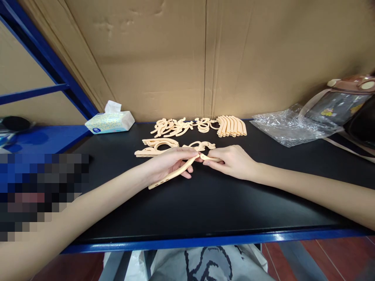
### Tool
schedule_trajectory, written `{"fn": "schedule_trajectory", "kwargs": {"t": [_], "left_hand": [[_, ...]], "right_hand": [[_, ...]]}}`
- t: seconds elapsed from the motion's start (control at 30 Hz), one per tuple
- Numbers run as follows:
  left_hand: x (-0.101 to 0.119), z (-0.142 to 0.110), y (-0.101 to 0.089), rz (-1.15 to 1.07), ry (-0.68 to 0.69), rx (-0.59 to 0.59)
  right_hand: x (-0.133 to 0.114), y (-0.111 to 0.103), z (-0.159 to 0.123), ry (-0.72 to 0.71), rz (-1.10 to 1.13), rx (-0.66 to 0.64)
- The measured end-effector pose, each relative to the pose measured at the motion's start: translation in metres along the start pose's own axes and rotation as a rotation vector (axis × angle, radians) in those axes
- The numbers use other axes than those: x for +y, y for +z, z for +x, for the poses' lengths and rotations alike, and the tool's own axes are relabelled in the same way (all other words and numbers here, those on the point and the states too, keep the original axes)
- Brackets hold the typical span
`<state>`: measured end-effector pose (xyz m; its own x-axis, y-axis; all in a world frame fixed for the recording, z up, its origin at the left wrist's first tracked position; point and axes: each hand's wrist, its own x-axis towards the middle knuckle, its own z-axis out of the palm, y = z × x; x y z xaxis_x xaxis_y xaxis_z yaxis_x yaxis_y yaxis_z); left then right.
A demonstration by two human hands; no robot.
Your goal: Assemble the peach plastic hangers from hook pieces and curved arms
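Observation:
Over the black tabletop, my left hand (172, 162) is closed on a long, slightly curved beige plastic hanger arm (178, 171) with slots along it. My right hand (233, 162) pinches a smaller beige hanger piece (206, 157) with a rounded end. The two pieces meet or nearly meet between my fingertips; whether they are joined I cannot tell. Just behind my hands lie folded-looking beige hanger parts (155, 152) and a hook-shaped piece (208, 145).
At the back are a heap of loose beige parts (172, 127), several ring-like pieces (204, 125) and a neat row of curved arms (231, 126). A tissue pack (109, 121) stands left; a clear plastic bag (293, 125) and a strapped bottle (334, 103) are right. Cardboard (164, 58) walls the back.

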<state>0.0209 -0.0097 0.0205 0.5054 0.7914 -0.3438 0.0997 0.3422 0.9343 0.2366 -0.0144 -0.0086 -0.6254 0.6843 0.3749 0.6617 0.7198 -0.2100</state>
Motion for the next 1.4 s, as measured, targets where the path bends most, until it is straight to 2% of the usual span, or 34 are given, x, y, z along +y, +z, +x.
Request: {"fn": "schedule_trajectory", "kwargs": {"t": [0.1,0.33,0.63,0.87,1.1,1.4], "left_hand": [[0.0001,-0.0003,0.0002,0.021,0.01,-0.026],[-0.0013,-0.002,0.0013,-0.006,-0.008,-0.02],[-0.0012,-0.002,0.0016,0.036,0.007,-0.052],[0.0013,-0.0035,0.0047,-0.03,-0.019,0.045],[-0.0001,-0.0031,0.0023,0.081,-0.02,-0.052],[-0.0002,-0.0026,0.0021,0.096,0.0,-0.063]], "right_hand": [[-0.0011,-0.0001,0.0001,0.012,-0.025,0.009],[-0.0007,-0.0008,-0.0009,-0.075,-0.162,0.03],[0.0004,-0.0009,-0.0003,-0.127,-0.197,0.049],[-0.0003,0.0,-0.0002,-0.109,-0.218,0.075],[0.0012,0.0009,-0.0017,-0.248,-0.288,0.1],[0.0,-0.0005,-0.002,-0.247,-0.346,0.125]]}}
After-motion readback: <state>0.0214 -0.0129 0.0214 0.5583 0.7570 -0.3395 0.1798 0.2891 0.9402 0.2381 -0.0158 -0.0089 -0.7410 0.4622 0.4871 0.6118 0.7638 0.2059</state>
